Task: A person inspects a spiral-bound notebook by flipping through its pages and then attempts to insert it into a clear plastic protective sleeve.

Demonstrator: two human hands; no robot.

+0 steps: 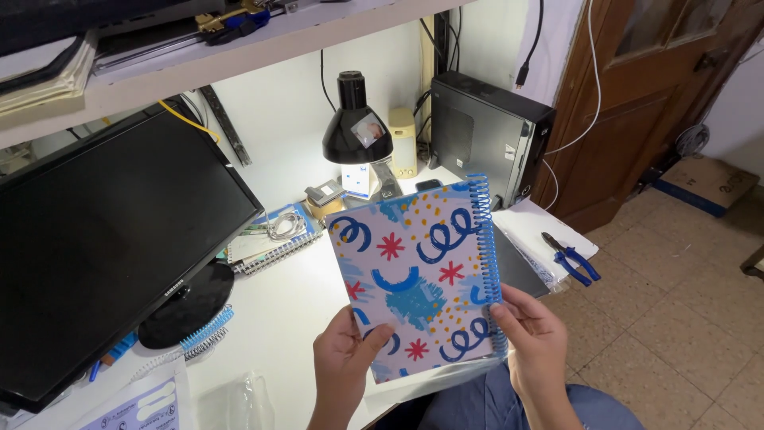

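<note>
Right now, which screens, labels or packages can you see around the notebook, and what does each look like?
Monitor: left on the desk, large black screen, dark, round stand.
Sticker: on the black desk lamp's shade, small pale square.
Label sheet: bottom left desk edge, white with lilac shapes.
Cardboard box: floor, far right, flat, brown with blue edge.

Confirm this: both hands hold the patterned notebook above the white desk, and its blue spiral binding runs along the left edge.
Not quite. The head view shows the notebook held by the left hand and right hand above the white desk, but its blue spiral binding runs along the right edge, by the right hand.
</note>
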